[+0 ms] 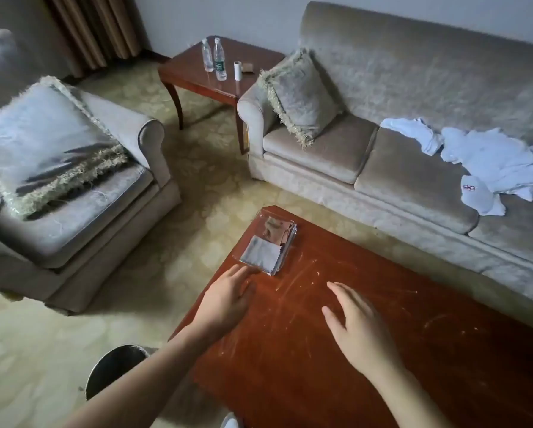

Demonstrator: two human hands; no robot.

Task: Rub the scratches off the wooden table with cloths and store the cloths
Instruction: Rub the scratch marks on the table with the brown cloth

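A reddish wooden coffee table (382, 350) fills the lower right, marked with pale scratches (293, 282) across its near-left part. At its far-left corner lies a clear plastic tray (289, 245) holding a grey cloth (260, 251) and a brown cloth (277, 228) behind it. My left hand (228, 301) lies flat on the table with its fingertips just short of the tray's near edge, holding nothing. Empty too, my right hand (359, 325) hovers over the scratches with its fingers spread.
A beige sofa (413, 88) runs behind the table, with a fringed cushion and white clothes (490, 159) on it. An armchair (73, 186) stands at left. A side table (209, 75) holds two bottles. A dark bin (113, 369) sits by the table's near-left edge.
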